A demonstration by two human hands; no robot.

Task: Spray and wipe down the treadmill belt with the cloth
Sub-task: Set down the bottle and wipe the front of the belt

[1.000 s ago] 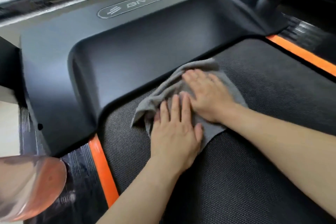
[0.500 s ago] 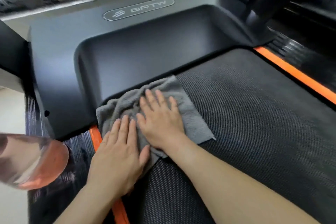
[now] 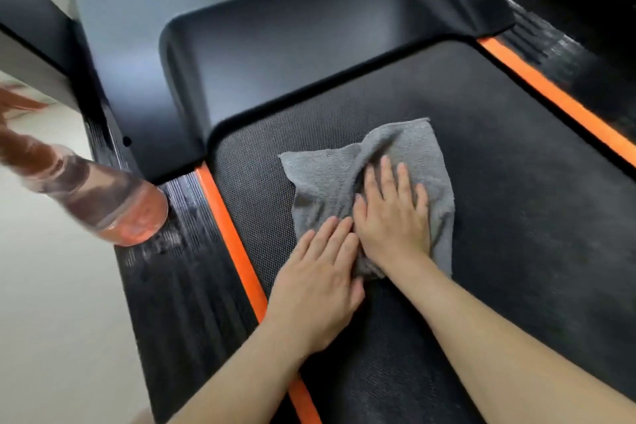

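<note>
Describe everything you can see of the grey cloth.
The grey cloth is a soft, terry-like rag, rumpled, with folds bunched toward its far corner. It lies spread on the black textured treadmill belt, apart from the orange side strip. The right hand presses flat on its middle with straight fingers; the left hand rests its fingertips on the near left edge.

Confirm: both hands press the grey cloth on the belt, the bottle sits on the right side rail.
Wrong: head view shows the bottle on the left side rail. Left hand and right hand do press the grey cloth on the belt.
</note>
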